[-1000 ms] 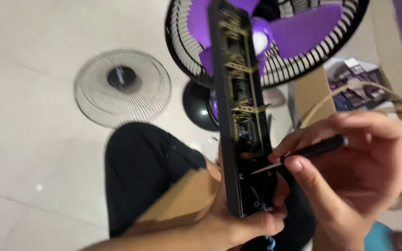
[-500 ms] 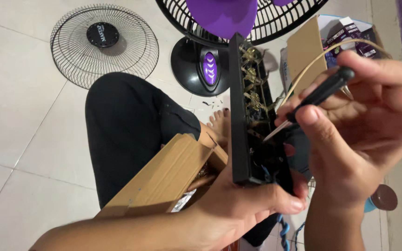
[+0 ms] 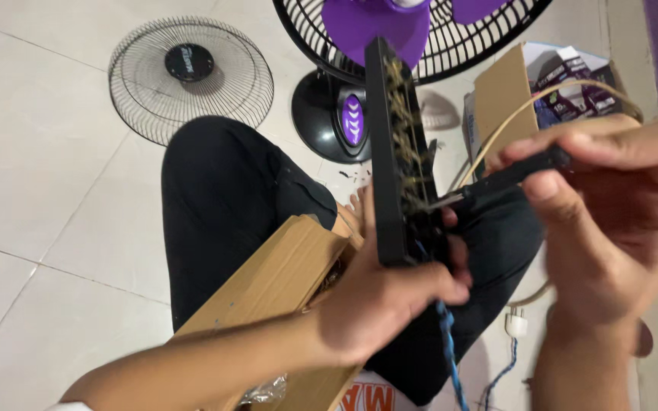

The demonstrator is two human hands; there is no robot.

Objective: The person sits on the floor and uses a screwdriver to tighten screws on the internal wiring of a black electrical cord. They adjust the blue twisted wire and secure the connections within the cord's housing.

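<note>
My left hand (image 3: 378,301) grips the lower end of a long black power strip (image 3: 397,156), held upright with its open side and brass contacts facing right. My right hand (image 3: 614,221) holds a black-handled screwdriver (image 3: 508,176), whose metal tip touches the contacts about midway down the strip. A blue cable (image 3: 449,342) hangs from the strip's bottom. A beige cord (image 3: 523,110) arcs behind the screwdriver.
A cardboard box (image 3: 279,289) lies on my lap over black trousers (image 3: 218,205). On the tiled floor stand a black fan with purple blades (image 3: 378,30), its detached wire grille (image 3: 190,76), an open box of items (image 3: 565,76) and a white plug (image 3: 515,323).
The view has tilted down and closer. The strip and both hands sit lower in frame, and the screwdriver tip stays against the strip's contacts.
</note>
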